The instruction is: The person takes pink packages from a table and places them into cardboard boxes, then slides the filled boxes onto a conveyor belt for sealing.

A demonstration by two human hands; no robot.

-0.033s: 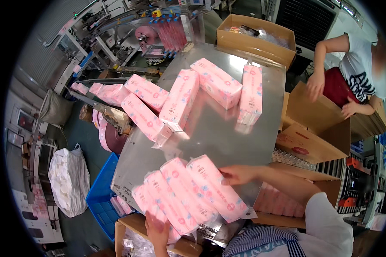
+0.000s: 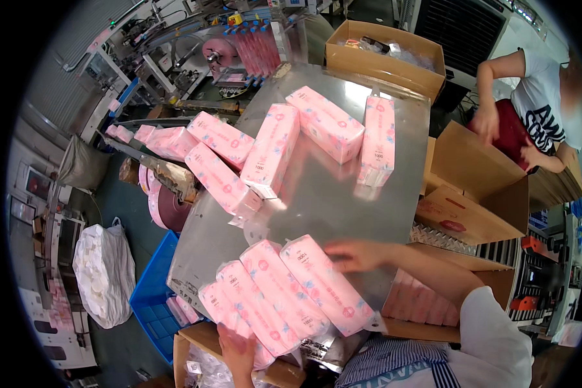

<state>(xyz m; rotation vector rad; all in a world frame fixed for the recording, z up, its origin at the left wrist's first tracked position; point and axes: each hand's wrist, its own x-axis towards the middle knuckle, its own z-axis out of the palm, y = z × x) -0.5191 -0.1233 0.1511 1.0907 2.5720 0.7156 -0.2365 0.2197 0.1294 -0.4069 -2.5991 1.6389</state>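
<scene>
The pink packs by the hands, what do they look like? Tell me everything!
The pink packs are four long, soft-looking packages in shiny plastic wrap, pink with small flower-like prints and a white patch. They lie side by side, slanted, at the near edge of the metal table. The right hand rests on the rightmost pack's top end. The left hand presses against their lower ends from below.
</scene>
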